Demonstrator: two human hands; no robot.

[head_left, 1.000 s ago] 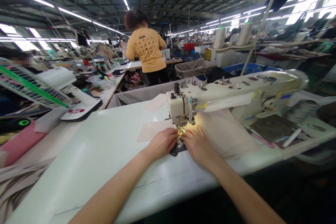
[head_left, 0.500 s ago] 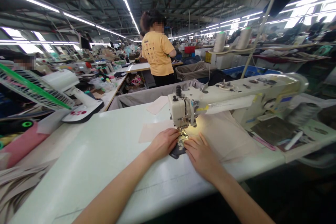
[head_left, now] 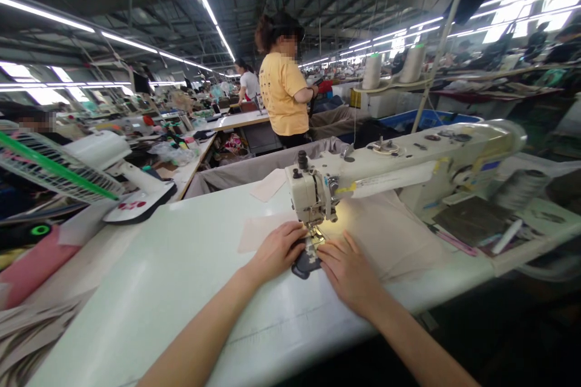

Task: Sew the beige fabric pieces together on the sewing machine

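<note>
My left hand (head_left: 278,250) is just left of the presser foot (head_left: 316,233) of a sewing machine (head_left: 313,190). Its fingers are bent and close together at the edge of a pale beige fabric piece (head_left: 255,234); the fingertips are partly hidden. To the right of the foot, my right hand (head_left: 351,266) lies with fingers stretched out on a larger beige fabric (head_left: 385,236). A dark plate with a metal fitting (head_left: 310,259) shows between both hands, below the needle. The machine lamp lights the fabric behind the foot.
Another beige piece (head_left: 270,185) lies behind on the pale table (head_left: 181,254). At left stands a fan (head_left: 136,193) with a green-rimmed guard. Thread cones (head_left: 372,71) stand behind the machine. A dark pad (head_left: 472,222) and pink scissors (head_left: 458,243) lie at right. A person in a yellow shirt (head_left: 284,94) stands beyond.
The view has shifted slightly. My hands stay almost in place beside the presser foot. The person in yellow has turned to the right, and another person in white now shows behind.
</note>
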